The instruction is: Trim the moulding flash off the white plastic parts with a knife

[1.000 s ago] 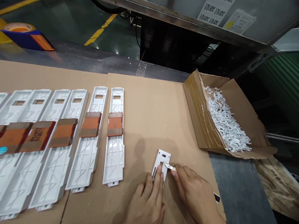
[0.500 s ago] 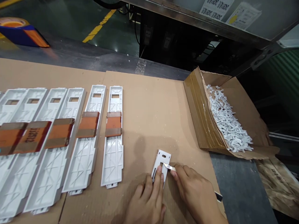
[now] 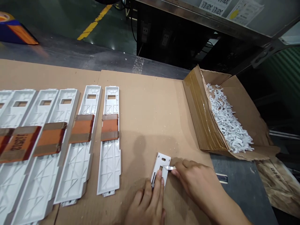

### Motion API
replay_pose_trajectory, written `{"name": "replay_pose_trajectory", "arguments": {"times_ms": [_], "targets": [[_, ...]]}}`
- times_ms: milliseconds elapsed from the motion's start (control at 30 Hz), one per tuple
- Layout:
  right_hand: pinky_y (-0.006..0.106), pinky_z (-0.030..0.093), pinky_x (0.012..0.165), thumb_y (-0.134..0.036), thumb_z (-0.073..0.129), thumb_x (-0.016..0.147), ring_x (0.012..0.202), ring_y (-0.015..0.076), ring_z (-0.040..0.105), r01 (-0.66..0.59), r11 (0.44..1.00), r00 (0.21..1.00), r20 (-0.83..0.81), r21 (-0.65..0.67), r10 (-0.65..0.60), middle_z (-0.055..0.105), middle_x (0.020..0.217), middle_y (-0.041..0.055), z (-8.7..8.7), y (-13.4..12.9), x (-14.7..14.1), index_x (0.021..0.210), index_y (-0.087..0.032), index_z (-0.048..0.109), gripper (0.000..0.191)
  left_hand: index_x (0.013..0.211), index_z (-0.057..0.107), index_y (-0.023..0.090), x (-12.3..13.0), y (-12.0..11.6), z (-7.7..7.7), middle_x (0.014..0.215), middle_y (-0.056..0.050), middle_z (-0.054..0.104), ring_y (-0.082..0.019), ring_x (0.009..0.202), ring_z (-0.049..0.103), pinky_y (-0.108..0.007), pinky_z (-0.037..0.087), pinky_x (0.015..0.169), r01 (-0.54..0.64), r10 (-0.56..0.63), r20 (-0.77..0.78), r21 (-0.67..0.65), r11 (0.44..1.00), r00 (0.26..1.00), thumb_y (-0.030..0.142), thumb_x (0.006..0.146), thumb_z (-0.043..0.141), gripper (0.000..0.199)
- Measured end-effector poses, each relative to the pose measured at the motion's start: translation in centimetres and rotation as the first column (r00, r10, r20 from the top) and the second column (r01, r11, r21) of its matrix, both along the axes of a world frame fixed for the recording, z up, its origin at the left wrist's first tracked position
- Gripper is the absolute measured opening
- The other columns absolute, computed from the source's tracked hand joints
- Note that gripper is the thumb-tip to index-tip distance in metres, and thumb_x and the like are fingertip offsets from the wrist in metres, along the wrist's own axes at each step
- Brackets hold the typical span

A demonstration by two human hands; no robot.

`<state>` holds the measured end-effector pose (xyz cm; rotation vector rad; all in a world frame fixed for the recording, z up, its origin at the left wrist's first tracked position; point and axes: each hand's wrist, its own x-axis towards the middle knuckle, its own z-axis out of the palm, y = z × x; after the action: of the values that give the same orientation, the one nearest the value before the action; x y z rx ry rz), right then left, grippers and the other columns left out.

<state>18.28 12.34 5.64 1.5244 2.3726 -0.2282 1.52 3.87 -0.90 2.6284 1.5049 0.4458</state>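
My left hand (image 3: 147,200) presses down on and holds a small white plastic piece (image 3: 159,162), its fingers lying over the lower part. My right hand (image 3: 197,181) pinches a small craft knife, and its short metal blade (image 3: 169,168) touches the edge of the piece's rectangular opening. The knife's handle is hidden inside my fingers. The piece lies flat on a brown cardboard sheet (image 3: 150,109). Both hands are close together, just right of a row of long white plastic panels.
Several long white panels (image 3: 109,168) lie side by side at left, banded with orange-brown tape (image 3: 109,127). An open cardboard box (image 3: 201,115) of white plastic scraps (image 3: 228,122) sits at right, past the sheet's edge. A tape roll (image 3: 14,31) lies at far upper left.
The whole view has slid left and shifted slightly as my head moved. My right forearm now reaches further right. Both hands stay on the white piece, with the blade at its opening.
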Motion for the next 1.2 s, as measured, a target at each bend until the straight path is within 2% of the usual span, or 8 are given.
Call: {"name": "replay_pose_trajectory", "arguments": {"times_ms": [167, 333, 633, 700, 867, 1000, 1100, 1200], "targets": [[0.028, 0.036, 0.047, -0.024, 0.067, 0.078, 0.056, 0.0216, 0.064, -0.134, 0.989, 0.989, 0.059, -0.068, 0.138, 0.065, 0.064, 0.0016, 0.7, 2.0, -0.1, 0.070, -0.020, 0.062, 0.009, 0.109, 0.065, 0.017, 0.1, 0.1, -0.1, 0.119, -0.002, 0.063, -0.023, 0.101, 0.048, -0.034, 0.032, 0.068, -0.011, 0.010, 0.009, 0.036, 0.999, 1.000, 0.031, 0.087, 0.040, 0.036], [0.028, 0.036, 0.050, -0.025, 0.061, 0.084, 0.062, 0.0228, 0.065, -0.200, 0.961, 0.966, 0.123, -0.191, 0.226, 0.068, 0.069, 0.0034, 1.6, 4.1, -0.4, 0.074, -0.021, 0.065, 0.011, 0.107, 0.065, 0.017, 0.3, 0.1, -0.2, 0.117, -0.001, 0.065, -0.023, 0.100, 0.049, -0.033, 0.032, 0.067, -0.025, 0.024, 0.009, 0.066, 0.998, 1.000, 0.028, 0.086, 0.042, 0.034], [0.028, 0.033, 0.050, -0.019, 0.061, 0.083, 0.066, 0.0209, 0.065, -0.364, 0.833, 0.883, 0.130, -0.417, 0.451, 0.070, 0.074, 0.0069, 2.8, 8.3, -2.6, 0.073, -0.018, 0.068, 0.013, 0.104, 0.067, 0.017, 0.5, 0.0, -0.6, 0.113, 0.000, 0.066, -0.023, 0.097, 0.049, -0.033, 0.033, 0.066, -0.047, 0.046, 0.018, 0.096, 0.994, 0.999, 0.026, 0.086, 0.040, 0.033], [0.028, 0.033, 0.050, -0.014, 0.060, 0.081, 0.063, 0.0198, 0.064, -0.428, 0.810, 0.854, 0.114, -0.401, 0.508, 0.068, 0.069, 0.0071, 2.9, 9.1, -3.1, 0.065, -0.017, 0.065, 0.017, 0.103, 0.067, 0.017, 0.5, 0.0, -0.6, 0.112, 0.000, 0.067, -0.023, 0.097, 0.050, -0.033, 0.034, 0.066, -0.041, 0.040, 0.016, 0.106, 0.994, 0.999, 0.025, 0.085, 0.040, 0.033], [0.030, 0.031, 0.053, -0.006, 0.058, 0.073, 0.052, 0.0166, 0.055, -0.659, 0.720, 0.732, 0.034, -0.217, 0.680, 0.060, 0.052, 0.0037, 1.9, 10.2, -4.5, 0.052, -0.019, 0.053, 0.025, 0.106, 0.066, 0.018, 0.3, 0.0, -0.7, 0.113, 0.000, 0.066, -0.022, 0.098, 0.050, -0.033, 0.034, 0.065, -0.042, 0.042, -0.001, 0.113, 0.993, 0.999, 0.025, 0.082, 0.045, 0.032], [0.030, 0.029, 0.058, -0.006, 0.063, 0.066, 0.055, 0.0153, 0.051, -0.738, 0.650, 0.654, 0.046, -0.182, 0.755, 0.056, 0.049, 0.0012, 2.0, 9.8, -6.1, 0.049, -0.021, 0.051, 0.026, 0.107, 0.066, 0.020, 0.2, -0.1, -0.9, 0.113, 0.000, 0.067, -0.021, 0.098, 0.049, -0.033, 0.034, 0.066, -0.033, 0.032, 0.012, 0.096, 0.995, 0.999, 0.027, 0.082, 0.047, 0.032], [0.032, 0.028, 0.062, -0.008, 0.063, 0.066, 0.057, 0.0158, 0.050, -0.733, 0.664, 0.661, 0.075, -0.149, 0.746, 0.057, 0.052, 0.0004, 3.4, 9.5, -6.1, 0.049, -0.023, 0.054, 0.024, 0.106, 0.067, 0.019, 0.2, -0.1, -0.8, 0.114, -0.001, 0.066, -0.022, 0.097, 0.049, -0.033, 0.034, 0.067, -0.032, 0.030, 0.025, 0.072, 0.997, 0.999, 0.027, 0.080, 0.049, 0.032], [0.032, 0.026, 0.060, -0.009, 0.062, 0.072, 0.059, 0.0163, 0.049, -0.664, 0.739, 0.734, 0.091, -0.110, 0.673, 0.059, 0.059, 0.0015, 4.8, 9.2, -4.5, 0.054, -0.022, 0.058, 0.022, 0.107, 0.066, 0.017, 0.2, -0.1, -0.6, 0.117, -0.002, 0.065, -0.023, 0.098, 0.049, -0.033, 0.035, 0.066, -0.039, 0.037, 0.029, 0.054, 0.998, 0.999, 0.029, 0.082, 0.047, 0.033]]}}
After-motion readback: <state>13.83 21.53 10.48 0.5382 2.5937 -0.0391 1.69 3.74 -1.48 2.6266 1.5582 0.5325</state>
